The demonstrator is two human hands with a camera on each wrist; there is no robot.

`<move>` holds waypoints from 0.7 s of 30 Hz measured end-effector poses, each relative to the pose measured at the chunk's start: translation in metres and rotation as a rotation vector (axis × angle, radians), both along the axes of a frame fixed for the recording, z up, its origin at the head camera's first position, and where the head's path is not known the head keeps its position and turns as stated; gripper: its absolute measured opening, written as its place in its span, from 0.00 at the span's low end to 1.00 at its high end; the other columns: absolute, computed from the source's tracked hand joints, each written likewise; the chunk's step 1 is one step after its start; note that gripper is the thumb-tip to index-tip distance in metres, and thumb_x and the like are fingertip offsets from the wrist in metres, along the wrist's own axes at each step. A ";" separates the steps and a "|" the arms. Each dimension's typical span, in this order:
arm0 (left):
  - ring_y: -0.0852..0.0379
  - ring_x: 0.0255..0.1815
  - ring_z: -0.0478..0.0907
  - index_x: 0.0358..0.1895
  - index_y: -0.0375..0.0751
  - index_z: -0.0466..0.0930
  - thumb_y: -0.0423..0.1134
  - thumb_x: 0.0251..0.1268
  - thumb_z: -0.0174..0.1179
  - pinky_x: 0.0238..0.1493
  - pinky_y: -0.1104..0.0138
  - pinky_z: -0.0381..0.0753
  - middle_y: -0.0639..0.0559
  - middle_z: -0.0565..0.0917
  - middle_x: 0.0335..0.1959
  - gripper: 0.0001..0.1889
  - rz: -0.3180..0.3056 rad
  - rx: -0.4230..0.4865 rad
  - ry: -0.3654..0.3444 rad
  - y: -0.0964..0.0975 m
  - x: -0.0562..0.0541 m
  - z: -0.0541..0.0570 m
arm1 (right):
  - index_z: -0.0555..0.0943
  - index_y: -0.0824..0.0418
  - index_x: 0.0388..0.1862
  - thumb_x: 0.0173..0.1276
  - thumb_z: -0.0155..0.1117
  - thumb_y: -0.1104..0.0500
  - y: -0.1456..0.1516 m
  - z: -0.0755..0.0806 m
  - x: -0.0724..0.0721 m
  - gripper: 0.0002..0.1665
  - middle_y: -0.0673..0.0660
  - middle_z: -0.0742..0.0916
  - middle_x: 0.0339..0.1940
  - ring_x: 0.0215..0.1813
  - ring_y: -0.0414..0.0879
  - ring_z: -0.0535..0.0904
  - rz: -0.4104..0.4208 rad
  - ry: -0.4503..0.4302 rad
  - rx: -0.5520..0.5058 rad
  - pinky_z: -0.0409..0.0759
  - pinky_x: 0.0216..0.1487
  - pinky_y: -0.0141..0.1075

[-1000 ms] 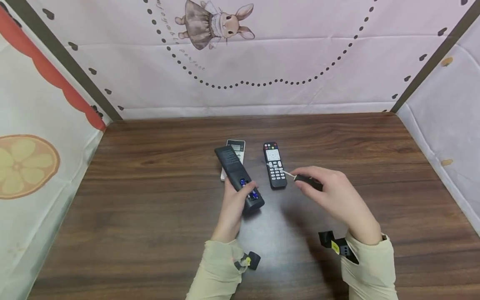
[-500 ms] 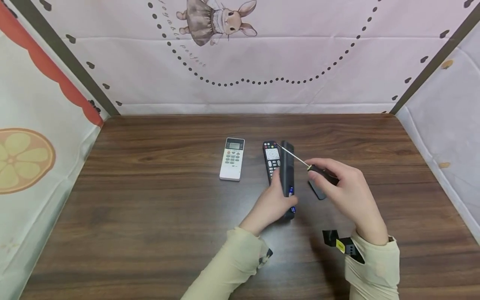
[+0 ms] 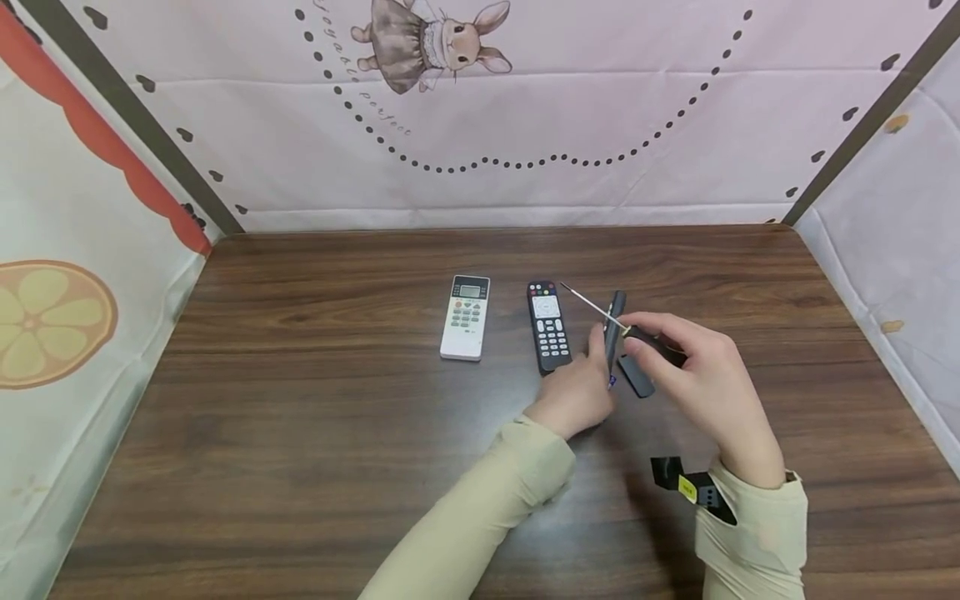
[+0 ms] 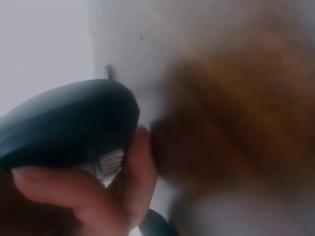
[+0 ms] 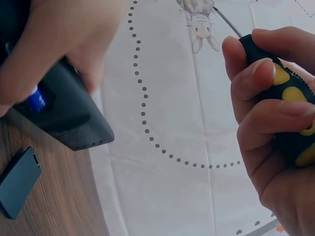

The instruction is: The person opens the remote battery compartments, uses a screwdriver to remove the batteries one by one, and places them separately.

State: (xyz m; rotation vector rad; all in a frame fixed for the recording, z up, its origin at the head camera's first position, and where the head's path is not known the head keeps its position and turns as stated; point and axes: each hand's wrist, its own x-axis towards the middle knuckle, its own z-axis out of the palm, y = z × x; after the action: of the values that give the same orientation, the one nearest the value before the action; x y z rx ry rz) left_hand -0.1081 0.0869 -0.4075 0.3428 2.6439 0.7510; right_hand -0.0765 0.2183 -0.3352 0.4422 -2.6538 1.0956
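Note:
My left hand (image 3: 576, 396) grips a black remote control (image 3: 616, 310), turned on its edge beside the right hand. In the right wrist view, the battery compartment of this remote control (image 5: 81, 113) is uncovered and a blue battery (image 5: 36, 100) shows in it. My right hand (image 3: 705, 367) holds a screwdriver (image 3: 592, 307) whose thin shaft points up and left. Its black handle has yellow patches in the right wrist view. A small black battery cover (image 3: 636, 377) lies on the table between the hands. Dark and blurred, the left wrist view shows the remote control (image 4: 74, 118) between fingers and thumb.
A white remote control (image 3: 465, 321) lies on the wooden table (image 3: 300, 433), left of the hands. Another black remote control (image 3: 548, 325) with white buttons lies close by the left hand. Printed cloth (image 3: 600, 100) walls the table's back and sides.
My left hand has carried the remote control rightward from above the white one and turned it on edge. The right hand has shifted slightly right with the screwdriver, and the battery cover has come into view.

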 end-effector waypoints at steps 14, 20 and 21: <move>0.55 0.25 0.73 0.67 0.46 0.57 0.50 0.61 0.48 0.21 0.65 0.72 0.45 0.71 0.45 0.30 -0.075 -0.364 0.079 0.038 -0.014 0.004 | 0.79 0.49 0.49 0.59 0.62 0.53 0.001 -0.003 -0.001 0.17 0.41 0.82 0.44 0.43 0.31 0.75 0.033 -0.001 -0.014 0.70 0.38 0.21; 0.56 0.26 0.74 0.59 0.50 0.69 0.51 0.62 0.47 0.21 0.66 0.73 0.46 0.71 0.46 0.23 -0.093 -0.418 0.098 0.044 -0.014 0.005 | 0.79 0.49 0.49 0.59 0.62 0.53 0.003 -0.002 0.000 0.17 0.42 0.81 0.45 0.43 0.31 0.75 0.030 -0.005 -0.011 0.70 0.38 0.21; 0.56 0.26 0.74 0.58 0.49 0.70 0.51 0.62 0.47 0.22 0.65 0.73 0.46 0.72 0.45 0.22 -0.090 -0.407 0.100 0.044 -0.014 0.005 | 0.79 0.49 0.49 0.59 0.62 0.53 0.003 -0.002 -0.001 0.17 0.42 0.81 0.45 0.44 0.31 0.75 0.029 -0.004 -0.008 0.70 0.38 0.21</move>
State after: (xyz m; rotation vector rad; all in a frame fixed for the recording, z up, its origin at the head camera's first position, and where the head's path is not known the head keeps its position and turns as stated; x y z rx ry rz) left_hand -0.1223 0.1311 -0.4027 0.3879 2.7667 0.1605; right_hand -0.0770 0.2211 -0.3374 0.4788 -2.6536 1.1164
